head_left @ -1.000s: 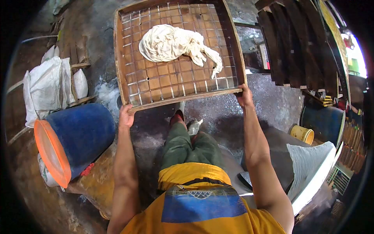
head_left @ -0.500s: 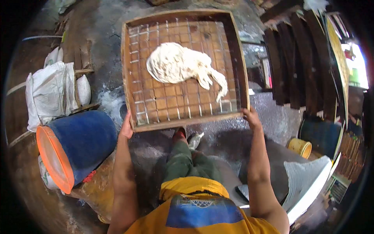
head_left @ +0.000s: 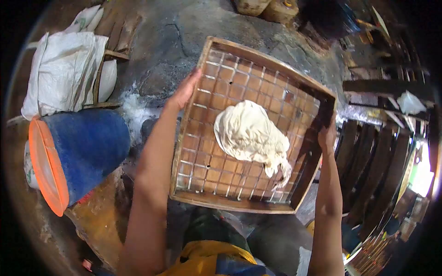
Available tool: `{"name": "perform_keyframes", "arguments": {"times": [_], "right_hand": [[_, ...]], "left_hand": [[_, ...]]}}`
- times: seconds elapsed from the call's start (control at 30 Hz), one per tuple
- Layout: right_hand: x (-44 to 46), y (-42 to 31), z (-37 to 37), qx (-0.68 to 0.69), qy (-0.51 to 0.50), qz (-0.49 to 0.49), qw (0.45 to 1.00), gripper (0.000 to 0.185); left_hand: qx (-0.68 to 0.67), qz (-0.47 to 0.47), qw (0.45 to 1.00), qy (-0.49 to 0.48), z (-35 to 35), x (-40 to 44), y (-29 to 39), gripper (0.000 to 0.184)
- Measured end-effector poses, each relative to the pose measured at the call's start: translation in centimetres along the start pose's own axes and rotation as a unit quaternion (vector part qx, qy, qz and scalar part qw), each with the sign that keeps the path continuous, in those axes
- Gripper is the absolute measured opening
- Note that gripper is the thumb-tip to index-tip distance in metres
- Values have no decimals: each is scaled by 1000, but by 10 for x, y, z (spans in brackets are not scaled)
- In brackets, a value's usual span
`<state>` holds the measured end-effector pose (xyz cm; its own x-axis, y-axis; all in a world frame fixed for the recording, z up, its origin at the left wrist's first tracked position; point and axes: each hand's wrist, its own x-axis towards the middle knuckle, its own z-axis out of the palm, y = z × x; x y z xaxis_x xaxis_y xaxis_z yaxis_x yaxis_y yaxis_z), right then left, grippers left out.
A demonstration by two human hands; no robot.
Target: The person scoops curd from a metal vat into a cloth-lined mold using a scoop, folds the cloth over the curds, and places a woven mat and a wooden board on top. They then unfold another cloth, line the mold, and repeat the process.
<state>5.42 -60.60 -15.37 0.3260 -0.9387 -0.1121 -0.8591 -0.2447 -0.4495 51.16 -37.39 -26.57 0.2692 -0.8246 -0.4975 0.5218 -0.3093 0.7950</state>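
Observation:
Between my hands I carry a square wooden tray [head_left: 230, 204] with raised sides and a grid of pale lines across its bottom. A bunched cream cloth [head_left: 248, 131] lies in it, its twisted end trailing toward the lower right. My left hand [head_left: 187, 88] grips the tray's left side near the upper corner. On the opposite side, my right hand [head_left: 327, 136] holds the right wall, with its fingers partly hidden in shadow. The tray is tilted, turned clockwise in view.
To the left lies a blue barrel [head_left: 94, 154] with an orange rim, below white sacks [head_left: 64, 73]. Yellowish jerrycans [head_left: 280, 10] stand at the far end of the wet floor [head_left: 156, 41]. Dark wooden slats [head_left: 368, 175] line the right side.
The tray has turned clockwise and come closer to my body, moving right in view. Both hands have shifted from its near corners to its sides. The cloth stays inside.

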Motion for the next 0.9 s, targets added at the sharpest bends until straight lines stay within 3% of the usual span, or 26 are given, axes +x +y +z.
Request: {"name": "perform_keyframes", "arguments": {"times": [0.03,0.07,0.17,0.2,0.3,0.4,0.47,0.53,0.57,0.63,0.67,0.73,0.8,0.9], "right_hand": [[0,-12,5,-31,14,48,998,71],[10,31,16,-78,13,17,997,72],[11,18,15,-8,-30,37,999,76],[13,31,19,4,-43,26,999,77],[17,43,25,-80,-1,0,997,65],[23,49,32,-119,31,-6,992,63],[21,45,34,-158,46,11,986,60],[22,58,36,-105,36,-29,993,59],[26,66,36,-79,31,-51,995,59],[28,65,33,-80,-8,-14,997,75],[28,65,30,-81,-26,6,996,87],[31,75,31,-11,-44,52,998,85],[32,81,29,-29,-41,64,997,84],[30,57,32,-187,17,24,982,80]], "left_hand": [[9,5,1000,17,9,-6,10,72],[19,9,999,34,16,-11,15,70],[47,61,996,43,21,-9,19,68],[98,38,993,50,21,-11,24,69],[116,100,986,59,20,-3,15,73],[129,93,984,84,17,12,-4,75],[148,61,983,87,20,-3,20,77],[173,41,978,112,24,-11,29,79],[130,77,984,94,23,-11,30,79],[44,147,987,55,20,-10,30,78],[57,121,987,87,13,-8,32,75],[83,67,983,147,-15,-1,36,69],[81,102,959,252,-35,-3,44,63],[52,178,923,337,-40,-19,45,59]]}}
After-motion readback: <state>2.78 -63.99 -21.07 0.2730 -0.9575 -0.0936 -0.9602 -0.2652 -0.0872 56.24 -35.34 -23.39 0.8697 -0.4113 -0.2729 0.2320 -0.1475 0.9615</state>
